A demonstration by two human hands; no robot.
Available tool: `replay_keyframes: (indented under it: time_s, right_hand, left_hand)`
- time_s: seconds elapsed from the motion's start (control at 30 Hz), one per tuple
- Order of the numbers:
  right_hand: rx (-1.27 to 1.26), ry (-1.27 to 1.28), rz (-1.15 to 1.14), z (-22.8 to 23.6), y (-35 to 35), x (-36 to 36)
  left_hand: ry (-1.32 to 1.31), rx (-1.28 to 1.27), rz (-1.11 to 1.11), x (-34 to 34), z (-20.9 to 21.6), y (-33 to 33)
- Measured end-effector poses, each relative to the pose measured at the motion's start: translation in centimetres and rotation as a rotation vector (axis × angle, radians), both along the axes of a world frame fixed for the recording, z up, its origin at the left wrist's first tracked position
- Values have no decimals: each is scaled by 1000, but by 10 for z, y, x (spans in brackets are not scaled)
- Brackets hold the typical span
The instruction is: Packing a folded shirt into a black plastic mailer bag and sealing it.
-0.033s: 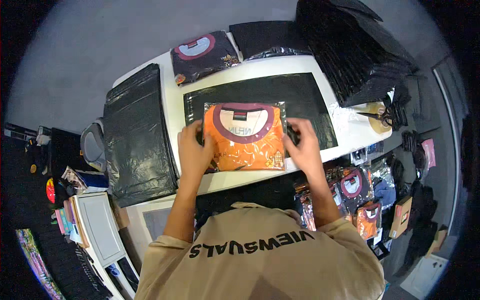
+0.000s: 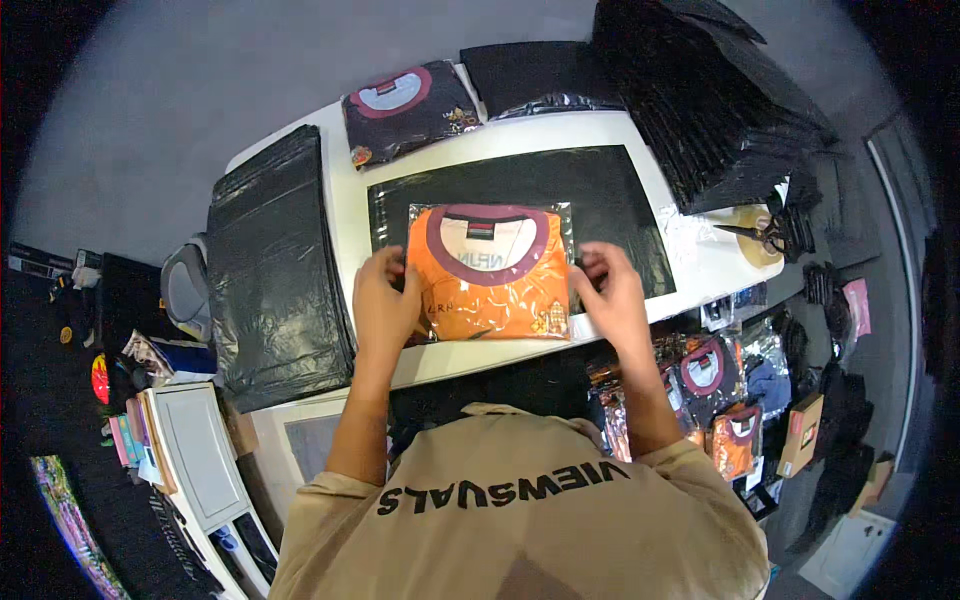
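A folded orange shirt (image 2: 470, 310) with a maroon collar lies flat in a clear plastic bag, collar toward the far side. Beneath it on the white table is a black plastic mailing bag (image 2: 610, 190). My left hand (image 2: 385, 305) is at the packet's left edge, its thumb against the clear plastic and its bent fingers apart from the thumb. At the opposite edge my right hand (image 2: 615, 300) is open, thumb by the plastic, fingers loosely curled. The undersides of both hands are hidden.
Stacked black bags (image 2: 275, 270) cover the table's left end, with a taller pile (image 2: 700, 110) at the far right. A bagged dark shirt (image 2: 410, 115) lies at the back. Scissors (image 2: 765, 235) sit beside a tape roll. Several bagged shirts (image 2: 705, 365) are below the table at right.
My right hand has shifted slightly outward, with its fingers a little farther from the packet. My left fingers have moved slightly too. The packet has hardly moved.
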State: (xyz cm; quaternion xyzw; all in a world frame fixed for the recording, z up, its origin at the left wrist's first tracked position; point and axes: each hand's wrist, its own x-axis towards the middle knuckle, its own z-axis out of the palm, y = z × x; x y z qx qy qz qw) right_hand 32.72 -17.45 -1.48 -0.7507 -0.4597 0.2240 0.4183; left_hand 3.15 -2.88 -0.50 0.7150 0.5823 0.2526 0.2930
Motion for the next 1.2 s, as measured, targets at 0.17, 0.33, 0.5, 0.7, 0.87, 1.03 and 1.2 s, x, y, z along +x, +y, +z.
replay_keyframes:
  time_s: [0.17, 0.33, 0.5, 0.7, 0.87, 1.03, 1.2]
  right_hand:
    - [-355, -205, -41, 17, 7, -3]
    - [-406, -291, 111, 8, 23, 4]
    - [-173, -193, 136, 19, 29, 1]
    - [103, 136, 283, 28, 39, -12]
    - [62, 278, 472, -19, 76, -62]
    - [108, 228, 654, 11, 138, -130]
    - [154, 135, 813, 29, 210, -185]
  left_hand:
    - [174, -75, 43, -5, 1, 6]
    - [252, -226, -135, -3, 8, 29]
    - [-146, -24, -215, -14, -11, 26]
    - [-426, -28, -74, -44, 18, -18]
    - [-524, 24, 109, -92, -2, -39]
    - [-455, 219, 317, -157, 11, -52]
    - [-441, 274, 493, -201, 35, -66]
